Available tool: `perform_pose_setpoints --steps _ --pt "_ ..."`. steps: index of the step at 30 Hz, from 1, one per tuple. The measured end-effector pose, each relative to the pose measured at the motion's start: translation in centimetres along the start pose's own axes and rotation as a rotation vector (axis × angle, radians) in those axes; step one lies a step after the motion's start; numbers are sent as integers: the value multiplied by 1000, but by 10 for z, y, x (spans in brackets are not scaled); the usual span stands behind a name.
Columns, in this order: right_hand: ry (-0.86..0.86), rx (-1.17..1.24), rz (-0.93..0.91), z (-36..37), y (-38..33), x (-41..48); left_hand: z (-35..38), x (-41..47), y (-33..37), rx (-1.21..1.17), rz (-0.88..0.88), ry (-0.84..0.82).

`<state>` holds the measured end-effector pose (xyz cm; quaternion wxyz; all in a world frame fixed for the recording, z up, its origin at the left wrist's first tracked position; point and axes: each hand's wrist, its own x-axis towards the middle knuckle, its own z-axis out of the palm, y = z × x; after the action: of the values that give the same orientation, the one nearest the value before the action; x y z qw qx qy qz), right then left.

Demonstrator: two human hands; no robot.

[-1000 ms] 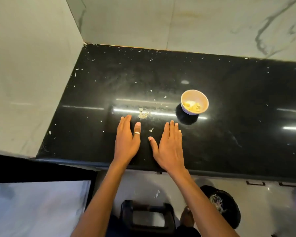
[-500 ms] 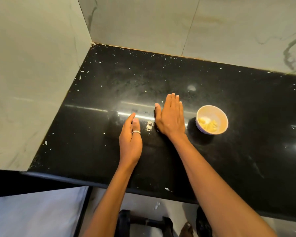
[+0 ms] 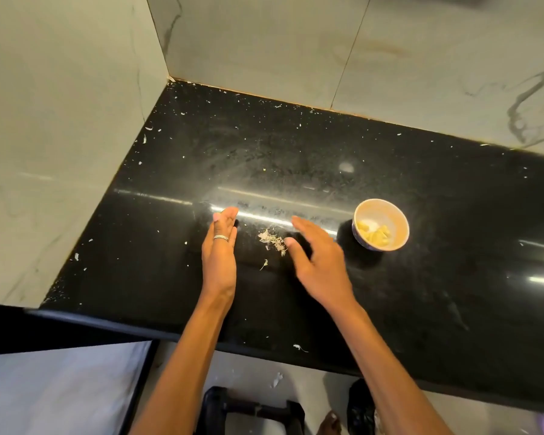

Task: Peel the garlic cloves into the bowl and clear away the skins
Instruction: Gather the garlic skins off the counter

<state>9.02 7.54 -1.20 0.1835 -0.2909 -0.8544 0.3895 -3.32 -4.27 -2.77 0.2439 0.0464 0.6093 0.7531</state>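
Left hand [image 3: 219, 255] stands on edge, fingers straight. I read the skins [image 3: 272, 240] just to its right, heaped between both palms. Right hand [image 3: 319, 262], open and blurred, seems nearer. Bowl [image 3: 381, 206] with peeled cloves [image 3: 376, 233] sits farthest right.

Small round bowl [image 3: 393, 212], pale inside, upright on the black table [image 3: 327, 146], holding peeled yellowish garlic cloves [image 3: 376, 235] heaped at its near side. To its left, apart, a loose pile of papery skins [image 3: 272, 239]; one stray flake [image 3: 264, 264] lies just nearer the table edge
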Motion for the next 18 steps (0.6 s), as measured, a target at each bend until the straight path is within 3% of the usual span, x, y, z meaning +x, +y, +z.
perform_pose_setpoints --steps 5,10,15,18 --pt "-245 -112 351 -16 -6 -22 0 1 2 -30 -11 5" --pt "-130 -117 254 36 -33 -5 -2 1 1 -26 -15 -5" --pt "-80 -148 159 37 -28 26 -4 4 1 -46 -33 -1" --pt "-174 -220 3 32 -20 29 -3 2 3 -65 -33 11"
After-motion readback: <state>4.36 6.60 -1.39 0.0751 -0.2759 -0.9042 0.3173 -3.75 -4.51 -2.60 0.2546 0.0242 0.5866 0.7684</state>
